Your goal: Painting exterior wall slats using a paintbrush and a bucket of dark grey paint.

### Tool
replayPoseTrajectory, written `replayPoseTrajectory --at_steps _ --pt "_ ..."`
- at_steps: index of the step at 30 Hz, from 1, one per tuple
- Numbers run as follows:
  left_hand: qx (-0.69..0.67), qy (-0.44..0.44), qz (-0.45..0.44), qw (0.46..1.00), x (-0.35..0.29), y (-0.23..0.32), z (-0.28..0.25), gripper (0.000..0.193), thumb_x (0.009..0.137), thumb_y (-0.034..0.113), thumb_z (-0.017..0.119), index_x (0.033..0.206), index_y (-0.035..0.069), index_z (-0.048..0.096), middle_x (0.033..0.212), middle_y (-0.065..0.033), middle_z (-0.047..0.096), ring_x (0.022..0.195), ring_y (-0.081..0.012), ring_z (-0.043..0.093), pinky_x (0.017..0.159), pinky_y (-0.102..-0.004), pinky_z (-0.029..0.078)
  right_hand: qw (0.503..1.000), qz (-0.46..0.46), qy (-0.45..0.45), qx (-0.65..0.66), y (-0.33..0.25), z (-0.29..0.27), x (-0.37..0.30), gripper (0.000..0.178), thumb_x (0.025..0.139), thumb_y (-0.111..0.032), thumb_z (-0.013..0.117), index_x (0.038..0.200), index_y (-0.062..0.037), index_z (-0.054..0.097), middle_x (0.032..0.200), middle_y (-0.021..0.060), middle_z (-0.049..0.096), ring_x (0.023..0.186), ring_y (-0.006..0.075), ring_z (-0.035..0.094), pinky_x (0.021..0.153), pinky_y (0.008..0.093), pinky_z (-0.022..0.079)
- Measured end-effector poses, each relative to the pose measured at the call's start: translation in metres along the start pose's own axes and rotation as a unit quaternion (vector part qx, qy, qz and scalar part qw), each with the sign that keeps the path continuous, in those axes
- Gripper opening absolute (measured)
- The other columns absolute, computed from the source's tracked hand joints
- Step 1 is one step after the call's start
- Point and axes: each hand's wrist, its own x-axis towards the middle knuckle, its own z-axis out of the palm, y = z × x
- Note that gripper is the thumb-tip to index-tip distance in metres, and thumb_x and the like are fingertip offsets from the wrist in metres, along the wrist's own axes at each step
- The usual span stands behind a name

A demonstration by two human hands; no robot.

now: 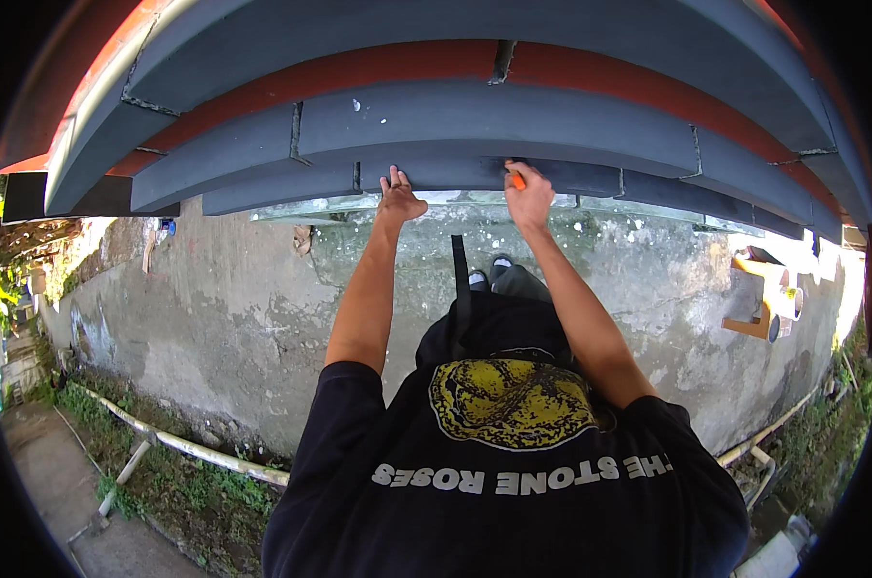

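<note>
My right hand (529, 200) is closed around a paintbrush (516, 177) with an orange handle. Its dark tip meets the lowest grey board (436, 170) in front of me, and the fingers partly hide it. Around and to the right of the tip, the grey surface looks darker. My left hand (398, 200) lies with fingers spread against the same board, left of the brush and holding nothing.
Overlapping grey boards (407, 118) with dark joints and red strips between them run across the top. Below lies stained concrete (263, 299). A cardboard box (766, 299) with round containers stands at right. A pale pipe (190, 448) crosses grass at lower left.
</note>
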Motion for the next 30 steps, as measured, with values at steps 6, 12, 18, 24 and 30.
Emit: replayPoseTrajectory --at_steps 6,12,18,24,30 --pt "-0.027 0.017 0.002 0.999 0.000 -0.010 0.009 0.087 0.077 0.034 0.045 0.145 -0.010 0.012 0.154 -0.0254 0.004 0.145 -0.0330 -0.003 0.117 -0.0401 0.002 0.963 0.111 -0.177 0.170 -0.035 0.026 -0.004 0.016 0.076 -0.012 0.069 0.091 -0.0076 0.070 0.084 0.0082 0.071 0.077 0.0202 0.068 0.072 0.0306 0.051" --pt "-0.041 0.019 0.017 0.999 -0.007 -0.015 0.008 0.086 0.077 0.034 0.045 0.145 -0.010 0.012 0.154 -0.0261 0.004 0.145 -0.0336 -0.004 0.117 -0.0405 0.002 0.990 0.111 0.059 0.067 0.094 -0.081 0.020 0.012 0.078 -0.011 0.067 0.086 -0.0027 0.070 0.074 0.0100 0.069 0.070 0.0145 0.066 0.065 0.0289 0.051" --pt "-0.036 -0.003 0.007 0.999 -0.008 -0.005 0.001 0.087 0.077 0.033 0.045 0.144 -0.012 0.012 0.154 -0.0260 0.005 0.144 -0.0344 -0.004 0.117 -0.0413 0.001 0.978 0.063 0.155 -0.126 0.130 -0.141 0.045 0.014 0.074 -0.008 0.063 0.086 -0.0068 0.071 0.078 0.0170 0.068 0.069 0.0305 0.067 0.064 0.0359 0.052" --pt "-0.018 0.011 -0.007 1.000 0.005 -0.012 0.012 0.087 0.077 0.033 0.044 0.144 -0.012 0.011 0.154 -0.0252 0.005 0.144 -0.0343 -0.003 0.117 -0.0423 0.002 0.995 0.004 0.031 -0.099 0.016 -0.030 -0.006 0.015 0.075 -0.013 0.061 0.088 -0.0111 0.070 0.084 0.0156 0.067 0.076 0.0379 0.064 0.070 0.0438 0.052" --pt "0.011 -0.022 0.013 1.000 0.017 -0.014 0.013 0.085 0.079 0.032 0.044 0.145 -0.009 0.010 0.155 -0.0236 0.001 0.144 -0.0378 -0.001 0.117 -0.0401 0.004 0.987 0.038 -0.087 0.130 -0.035 0.021 -0.015 0.015 0.078 -0.016 0.064 0.089 -0.0085 0.071 0.085 0.0144 0.069 0.080 0.0341 0.066 0.074 0.0381 0.050"
